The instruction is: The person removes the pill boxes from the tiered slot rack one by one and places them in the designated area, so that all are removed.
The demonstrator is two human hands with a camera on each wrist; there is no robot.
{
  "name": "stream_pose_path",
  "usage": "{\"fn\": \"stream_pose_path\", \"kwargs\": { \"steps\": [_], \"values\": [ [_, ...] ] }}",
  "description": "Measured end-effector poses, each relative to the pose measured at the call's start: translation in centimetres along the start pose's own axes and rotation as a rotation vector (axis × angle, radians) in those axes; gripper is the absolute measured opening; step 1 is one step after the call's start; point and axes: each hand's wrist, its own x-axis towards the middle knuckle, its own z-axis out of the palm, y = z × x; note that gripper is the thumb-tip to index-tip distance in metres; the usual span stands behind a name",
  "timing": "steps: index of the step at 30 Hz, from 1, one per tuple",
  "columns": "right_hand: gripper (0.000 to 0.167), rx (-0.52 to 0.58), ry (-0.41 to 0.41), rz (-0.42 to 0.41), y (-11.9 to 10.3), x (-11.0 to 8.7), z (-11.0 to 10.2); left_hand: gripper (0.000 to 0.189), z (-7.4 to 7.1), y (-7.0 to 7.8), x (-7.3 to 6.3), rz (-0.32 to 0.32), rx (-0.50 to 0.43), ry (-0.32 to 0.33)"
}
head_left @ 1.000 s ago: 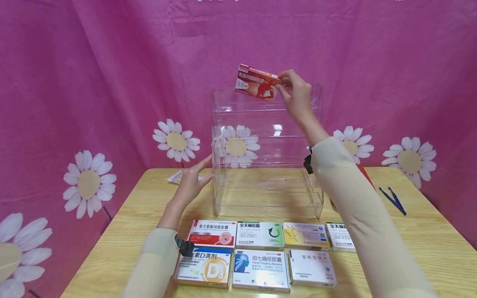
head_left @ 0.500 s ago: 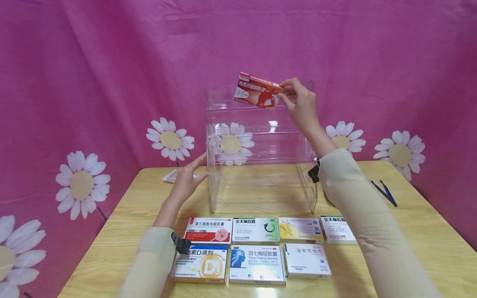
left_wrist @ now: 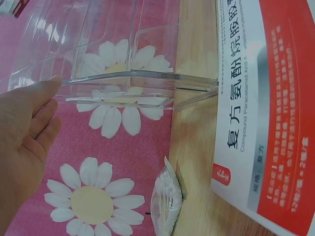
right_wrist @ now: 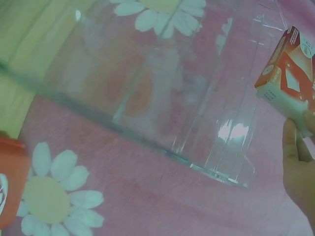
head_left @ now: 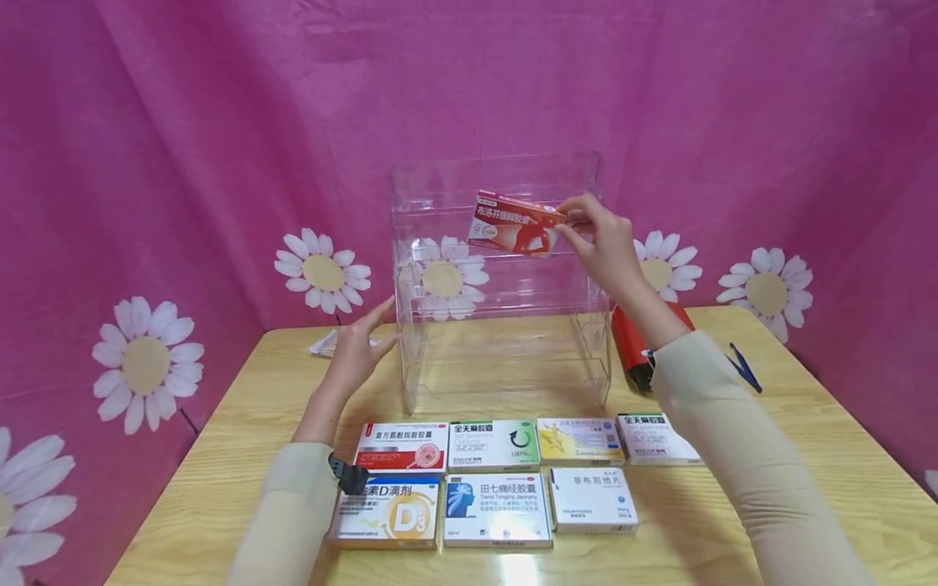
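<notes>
My right hand [head_left: 604, 244] pinches the right end of a red and white medicine box [head_left: 509, 224] between thumb and fingers. The box hangs slightly tilted in front of the upper tiers of a clear acrylic display rack [head_left: 506, 309]; whether it touches the rack I cannot tell. At the rack's left side, my left hand [head_left: 355, 354] has its fingers extended, and in the left wrist view the thumb tip meets the panel's edge. Several medicine boxes lie flat before the rack in two rows, among them a red-and-white one [head_left: 403, 448] and a vitamin D one [head_left: 388, 511].
Right of the rack sits a red object with a black end [head_left: 637, 346], partly behind the right forearm. Blue tweezers [head_left: 745, 368] lie farther right. A small packet of cotton swabs [head_left: 326, 343] rests behind the left hand. Pink daisy-patterned cloth [head_left: 322, 106] surrounds the table.
My right hand has lowered the medicine box from the rack's top to in front of its upper tiers. The left hand stays at the rack's side. More of the red object shows.
</notes>
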Motion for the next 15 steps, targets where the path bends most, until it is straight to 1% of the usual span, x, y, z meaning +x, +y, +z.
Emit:
{"fn": "stream_pose_path", "kwargs": {
  "steps": [5, 7, 12, 14, 15],
  "values": [
    [0.022, -0.022, -0.035, 0.009, 0.8, -2.9, -1.7, 0.060, 0.2, 0.0, 0.0, 0.004, 0.003, 0.001],
    [0.022, -0.031, -0.059, 0.018, 0.9, -4.1, -2.5, 0.060, 0.2, 0.0, 0.0, 0.009, 0.002, 0.001],
    [0.023, -0.006, -0.127, 0.050, 1.5, -6.8, -4.4, 0.061, 0.0, 0.1, 0.0, 0.006, 0.006, 0.001],
    [0.023, -0.001, -0.152, 0.048, 1.9, -7.8, -4.9, 0.060, 0.0, 0.1, 0.0, 0.000, 0.006, 0.003],
    [0.024, -0.018, -0.164, 0.040, 2.2, -8.3, -5.3, 0.060, 0.0, 0.0, 0.0, -0.001, 0.006, 0.002]
  ]
}}
